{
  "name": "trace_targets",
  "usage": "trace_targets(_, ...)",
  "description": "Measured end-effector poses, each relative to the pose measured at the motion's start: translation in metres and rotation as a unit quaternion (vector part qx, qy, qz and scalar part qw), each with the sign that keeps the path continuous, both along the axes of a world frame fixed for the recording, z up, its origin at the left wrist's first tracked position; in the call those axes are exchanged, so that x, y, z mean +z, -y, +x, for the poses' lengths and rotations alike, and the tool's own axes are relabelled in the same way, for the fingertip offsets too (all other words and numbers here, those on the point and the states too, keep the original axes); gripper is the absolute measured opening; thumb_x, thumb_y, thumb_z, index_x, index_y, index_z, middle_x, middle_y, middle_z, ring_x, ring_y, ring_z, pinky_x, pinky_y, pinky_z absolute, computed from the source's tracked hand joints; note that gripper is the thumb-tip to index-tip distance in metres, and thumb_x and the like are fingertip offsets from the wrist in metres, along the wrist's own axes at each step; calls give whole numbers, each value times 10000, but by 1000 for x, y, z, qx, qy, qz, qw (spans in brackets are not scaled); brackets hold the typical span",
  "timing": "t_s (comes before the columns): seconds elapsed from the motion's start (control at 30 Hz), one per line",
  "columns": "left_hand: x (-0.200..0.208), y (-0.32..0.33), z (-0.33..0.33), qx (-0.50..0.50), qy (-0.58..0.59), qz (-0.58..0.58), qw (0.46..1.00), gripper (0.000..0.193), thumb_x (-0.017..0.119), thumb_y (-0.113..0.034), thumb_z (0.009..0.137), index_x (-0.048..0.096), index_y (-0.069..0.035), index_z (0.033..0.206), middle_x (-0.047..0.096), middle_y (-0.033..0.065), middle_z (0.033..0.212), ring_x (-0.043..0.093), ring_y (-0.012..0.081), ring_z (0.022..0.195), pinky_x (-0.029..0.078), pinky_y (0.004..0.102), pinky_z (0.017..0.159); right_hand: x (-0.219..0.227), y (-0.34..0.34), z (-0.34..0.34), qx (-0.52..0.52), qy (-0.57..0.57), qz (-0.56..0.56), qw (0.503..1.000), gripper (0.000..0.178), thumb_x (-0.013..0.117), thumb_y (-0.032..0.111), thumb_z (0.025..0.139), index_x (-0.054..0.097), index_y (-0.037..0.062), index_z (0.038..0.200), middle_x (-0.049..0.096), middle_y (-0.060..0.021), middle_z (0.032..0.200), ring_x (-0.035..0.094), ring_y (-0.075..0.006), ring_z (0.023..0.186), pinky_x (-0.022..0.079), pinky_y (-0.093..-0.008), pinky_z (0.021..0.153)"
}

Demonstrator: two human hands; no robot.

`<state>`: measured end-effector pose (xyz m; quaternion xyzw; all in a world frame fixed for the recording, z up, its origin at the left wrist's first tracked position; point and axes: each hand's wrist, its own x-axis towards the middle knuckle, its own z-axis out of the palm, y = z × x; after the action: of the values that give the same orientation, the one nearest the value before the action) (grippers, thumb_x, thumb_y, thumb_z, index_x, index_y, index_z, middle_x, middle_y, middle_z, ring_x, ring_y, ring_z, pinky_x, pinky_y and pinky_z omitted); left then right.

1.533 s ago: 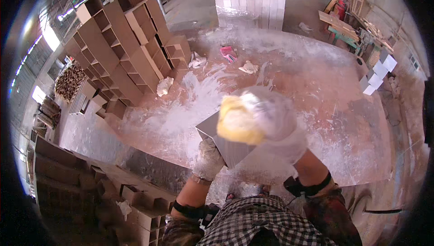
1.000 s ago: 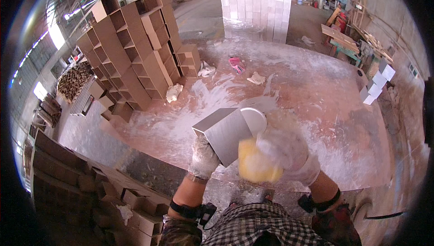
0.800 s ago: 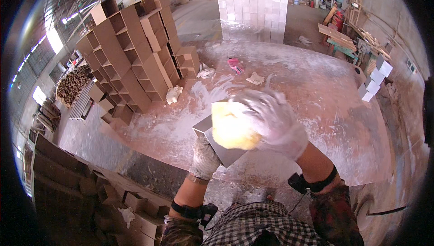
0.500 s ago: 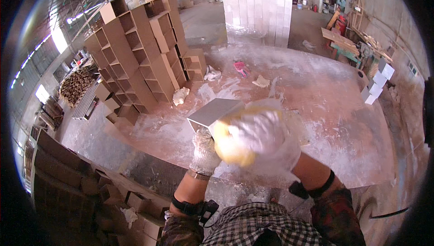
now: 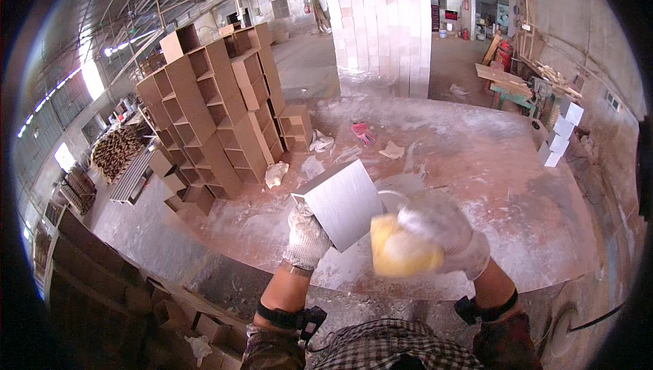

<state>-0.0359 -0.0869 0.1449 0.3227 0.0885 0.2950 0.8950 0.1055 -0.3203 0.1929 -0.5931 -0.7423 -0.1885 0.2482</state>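
My left hand (image 5: 306, 237), in a white knit glove, grips a grey-white coated box (image 5: 345, 201) by its left edge. The box is tilted above the table, with one smooth face turned up toward me. Just right of it, my right hand (image 5: 454, 232), also gloved and smeared by motion, holds a yellow sponge (image 5: 403, 251). A small gap shows between sponge and box. Behind the right hand a pale curved rim (image 5: 393, 200) peeks out; what it belongs to is mostly hidden.
Beneath lies a large reddish table (image 5: 503, 186) streaked with white. Brown open boxes (image 5: 224, 118) are stacked at its far left, a wall of white boxes (image 5: 384, 47) beyond it. Crumpled cloths (image 5: 276, 174) and a pink cloth (image 5: 364, 133) lie on top. White boxes (image 5: 561, 135) stand far right.
The sponge and my right hand have moved off the box to the right. The box has turned in my left hand, so its broad face now shows. The view has tipped up slightly.
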Motion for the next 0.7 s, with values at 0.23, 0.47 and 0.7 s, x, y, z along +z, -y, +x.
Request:
trace_targets(0.23, -10, 5, -15, 111, -100, 472, 869, 389, 527, -250, 910, 462, -60, 1243, 556, 117, 1207, 560, 306, 1063, 463, 425, 897, 61, -58, -20, -129, 79, 214, 965, 499, 667, 289, 707, 567, 139, 1172, 540, -82, 1209, 505, -260, 1100, 372, -377, 903)
trace_targets(0.47, 20, 25, -26, -7, 88, 40, 995, 400, 542, -198, 881, 471, -5, 1224, 562, 151, 1182, 557, 297, 1077, 466, 422, 922, 22, -69, -46, -169, 99, 192, 961, 441, 606, 292, 770, 568, 191, 1198, 545, -10, 1179, 473, -200, 1072, 344, -414, 883)
trace_targets(0.7, 34, 11, -43, 24, 55, 53, 997, 487, 535, -254, 885, 399, -38, 1300, 491, 147, 1270, 512, 316, 1138, 440, 480, 948, -56, -33, -70, -59, 204, 72, 975, 423, 559, 237, 748, 566, 165, 1166, 546, 12, 1144, 490, -173, 1059, 364, -383, 854)
